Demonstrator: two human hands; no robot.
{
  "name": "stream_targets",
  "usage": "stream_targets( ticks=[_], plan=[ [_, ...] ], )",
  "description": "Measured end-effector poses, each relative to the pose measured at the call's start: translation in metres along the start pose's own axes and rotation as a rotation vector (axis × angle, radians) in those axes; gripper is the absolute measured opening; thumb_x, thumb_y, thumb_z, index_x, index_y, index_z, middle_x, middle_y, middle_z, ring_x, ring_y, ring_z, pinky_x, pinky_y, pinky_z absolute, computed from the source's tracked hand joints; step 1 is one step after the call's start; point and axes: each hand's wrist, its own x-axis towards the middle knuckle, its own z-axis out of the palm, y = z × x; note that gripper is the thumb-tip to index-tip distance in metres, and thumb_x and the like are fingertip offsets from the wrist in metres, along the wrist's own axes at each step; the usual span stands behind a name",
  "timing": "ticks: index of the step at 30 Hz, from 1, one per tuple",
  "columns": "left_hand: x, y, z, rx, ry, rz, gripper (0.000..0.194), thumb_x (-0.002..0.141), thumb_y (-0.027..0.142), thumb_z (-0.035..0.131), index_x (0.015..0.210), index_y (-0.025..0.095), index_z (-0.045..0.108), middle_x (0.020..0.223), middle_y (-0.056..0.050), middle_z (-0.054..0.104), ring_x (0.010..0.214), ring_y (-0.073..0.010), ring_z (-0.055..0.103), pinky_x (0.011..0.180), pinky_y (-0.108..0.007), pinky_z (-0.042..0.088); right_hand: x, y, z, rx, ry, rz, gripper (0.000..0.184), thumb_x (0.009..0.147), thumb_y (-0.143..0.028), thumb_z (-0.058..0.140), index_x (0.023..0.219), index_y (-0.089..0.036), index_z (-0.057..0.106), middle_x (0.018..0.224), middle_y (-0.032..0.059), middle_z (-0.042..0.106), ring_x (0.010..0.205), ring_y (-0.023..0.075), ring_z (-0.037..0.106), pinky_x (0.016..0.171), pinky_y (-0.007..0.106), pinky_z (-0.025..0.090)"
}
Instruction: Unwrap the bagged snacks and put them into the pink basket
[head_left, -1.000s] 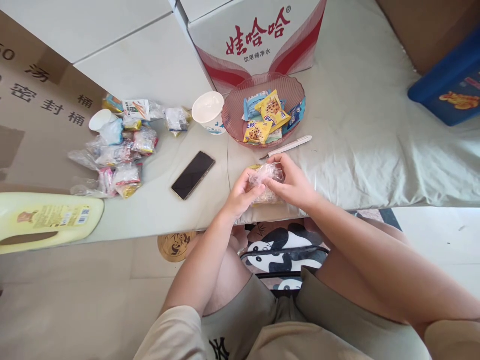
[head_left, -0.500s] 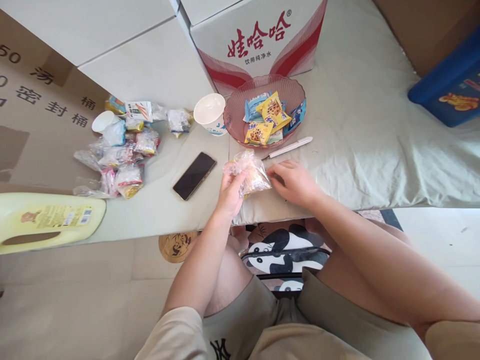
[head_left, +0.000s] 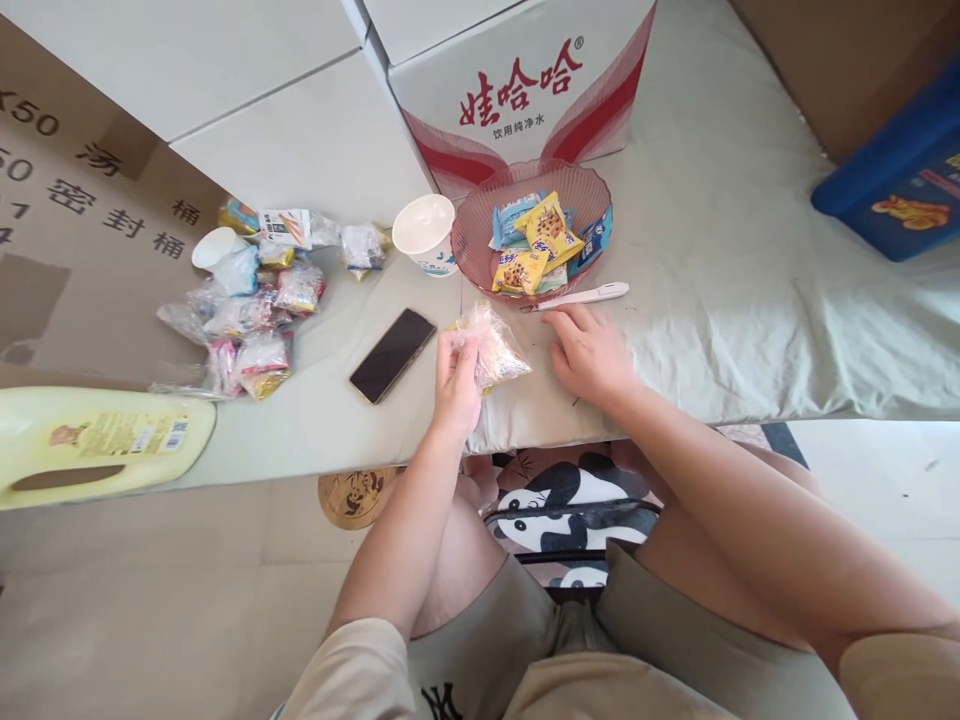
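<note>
My left hand (head_left: 459,385) is closed on the gathered top of a small clear plastic bag (head_left: 501,350) with pale contents I cannot make out. My right hand (head_left: 592,355) is to the right of the bag, apart from it, fingers partly stretched out and gripping nothing visible. Its fingertips are right at a slim white craft knife (head_left: 589,296) with a metal tip, which lies in front of the bowl; whether they touch it I cannot tell. Behind the knife stands a pink ribbed glass bowl (head_left: 474,225) with several yellow and blue snack packets (head_left: 551,222).
A phone (head_left: 392,355) lies left of my left hand. Beyond are a white paper tub (head_left: 424,235) and a pile of filled plastic bags (head_left: 247,310). A white-red carton (head_left: 525,100), a yellow jug (head_left: 150,440) and a blue container (head_left: 900,170) stand around the cloth-covered surface (head_left: 712,300).
My right hand has left the bag's side and moved up toward the craft knife, fingers reaching out. My left hand keeps the bag, which has shifted slightly left.
</note>
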Motion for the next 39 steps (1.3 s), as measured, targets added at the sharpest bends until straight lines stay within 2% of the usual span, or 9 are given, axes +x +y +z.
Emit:
stream_targets(
  ticks=[4, 7, 12, 15, 18, 23, 29, 33, 39],
  plan=[
    [0.001, -0.003, -0.004, 0.059, -0.008, 0.033, 0.040, 0.074, 0.053, 0.078, 0.093, 0.027, 0.053, 0.088, 0.003, 0.057, 0.080, -0.0129, 0.057, 0.078, -0.027, 0.049, 0.000, 0.000, 0.001, -0.076, 0.066, 0.029, 0.048, 0.091, -0.023, 0.045, 0.136, -0.011, 0.055, 0.147, 0.0147, 0.054, 0.140, 0.0348, 0.040, 0.113, 0.050, 0.030],
    [0.000, -0.002, -0.003, 0.029, -0.040, 0.015, 0.046, 0.072, 0.047, 0.081, 0.103, 0.032, 0.052, 0.097, 0.002, 0.059, 0.083, -0.0138, 0.059, 0.078, -0.028, 0.050, -0.001, 0.002, 0.005, -0.107, 0.046, 0.018, 0.049, 0.092, -0.026, 0.044, 0.138, -0.011, 0.052, 0.151, 0.0154, 0.049, 0.141, 0.0354, 0.037, 0.114, 0.052, 0.028],
    [0.001, 0.002, 0.000, -0.045, 0.007, 0.008, 0.062, 0.070, 0.033, 0.083, 0.119, 0.037, 0.045, 0.110, 0.001, 0.063, 0.093, -0.0154, 0.064, 0.083, -0.029, 0.052, 0.003, 0.006, 0.007, -0.157, 0.064, 0.049, 0.040, 0.092, -0.018, 0.042, 0.127, -0.011, 0.060, 0.125, 0.0199, 0.063, 0.116, 0.0345, 0.055, 0.102, 0.050, 0.035],
    [0.003, 0.003, -0.001, -0.042, 0.046, -0.014, 0.054, 0.069, 0.028, 0.079, 0.113, 0.033, 0.049, 0.106, 0.000, 0.064, 0.092, -0.0161, 0.064, 0.082, -0.029, 0.053, 0.004, 0.010, 0.001, -0.134, 0.027, 0.041, 0.031, 0.095, -0.020, 0.041, 0.109, -0.015, 0.068, 0.116, 0.0183, 0.067, 0.103, 0.0322, 0.059, 0.089, 0.044, 0.039],
    [0.003, 0.005, -0.002, -0.067, 0.016, -0.049, 0.043, 0.067, 0.026, 0.076, 0.103, 0.028, 0.054, 0.105, -0.001, 0.065, 0.095, -0.0176, 0.065, 0.086, -0.032, 0.053, 0.001, 0.008, -0.008, -0.100, 0.021, 0.036, 0.028, 0.098, -0.026, 0.043, 0.108, -0.020, 0.068, 0.108, 0.0130, 0.071, 0.100, 0.0297, 0.060, 0.087, 0.042, 0.037],
    [0.005, 0.003, 0.000, -0.055, 0.013, 0.030, 0.046, 0.062, 0.024, 0.082, 0.096, 0.027, 0.053, 0.094, 0.002, 0.064, 0.087, -0.0139, 0.063, 0.084, -0.028, 0.051, -0.009, -0.013, -0.019, 0.103, -0.088, 0.061, 0.036, 0.101, -0.041, 0.036, 0.118, -0.024, 0.062, 0.098, 0.0076, 0.072, 0.076, 0.0228, 0.062, 0.066, 0.032, 0.035],
    [0.000, 0.001, 0.002, 0.062, -0.031, 0.009, 0.051, 0.061, 0.032, 0.089, 0.092, 0.024, 0.049, 0.083, 0.005, 0.061, 0.073, -0.0102, 0.059, 0.071, -0.023, 0.048, -0.008, -0.031, -0.015, 0.409, -0.272, 0.101, 0.040, 0.100, -0.038, 0.026, 0.082, -0.020, 0.057, 0.073, 0.0057, 0.066, 0.068, 0.0190, 0.059, 0.066, 0.030, 0.037],
    [0.001, 0.005, 0.000, 0.025, -0.040, -0.018, 0.054, 0.057, 0.035, 0.092, 0.091, 0.024, 0.051, 0.084, 0.004, 0.063, 0.074, -0.0104, 0.061, 0.071, -0.023, 0.049, -0.005, -0.032, -0.019, 0.269, -0.270, 0.107, 0.038, 0.099, -0.038, 0.029, 0.089, -0.019, 0.061, 0.081, 0.0082, 0.068, 0.071, 0.0201, 0.060, 0.064, 0.031, 0.034],
    [0.018, 0.016, -0.016, -0.179, 0.117, -0.033, 0.054, 0.062, 0.037, 0.088, 0.102, 0.028, 0.053, 0.102, 0.001, 0.067, 0.089, -0.0136, 0.066, 0.075, -0.026, 0.053, -0.004, -0.017, -0.034, -0.010, -0.314, 0.209, 0.036, 0.097, -0.038, 0.037, 0.096, -0.021, 0.069, 0.099, 0.0100, 0.072, 0.080, 0.0244, 0.063, 0.059, 0.033, 0.028]
  ],
)
